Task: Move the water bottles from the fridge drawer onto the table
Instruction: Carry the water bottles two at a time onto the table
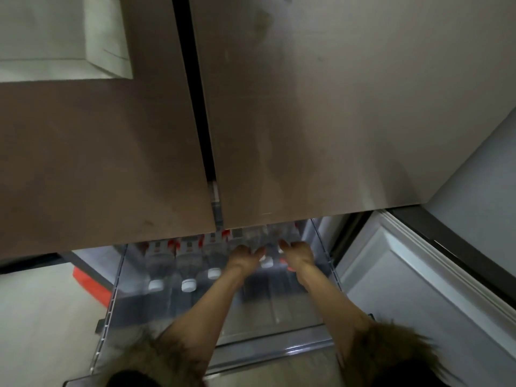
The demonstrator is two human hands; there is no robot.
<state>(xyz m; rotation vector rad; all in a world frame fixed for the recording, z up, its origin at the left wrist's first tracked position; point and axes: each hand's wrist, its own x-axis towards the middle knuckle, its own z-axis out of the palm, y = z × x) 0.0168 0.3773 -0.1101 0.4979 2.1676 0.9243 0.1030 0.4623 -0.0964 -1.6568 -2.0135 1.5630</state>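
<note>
Several clear water bottles (187, 263) with white caps and red-and-white labels lie side by side in the pulled-out fridge drawer (117, 291), caps toward me. My left hand (245, 256) curls over one bottle's body near the drawer's middle. My right hand (298, 252) curls over another bottle further right. A white-capped bottle (266, 263) lies between the two hands. The fingertips and the far ends of the bottles are hidden under the fridge doors. The picture is blurred.
Two closed brown fridge doors (307, 121) hang over the back of the drawer. An open white inner flap (391, 275) stands to the right. A pale floor (36, 317) and a red object (92, 286) lie to the left. The drawer's front half holds no bottles.
</note>
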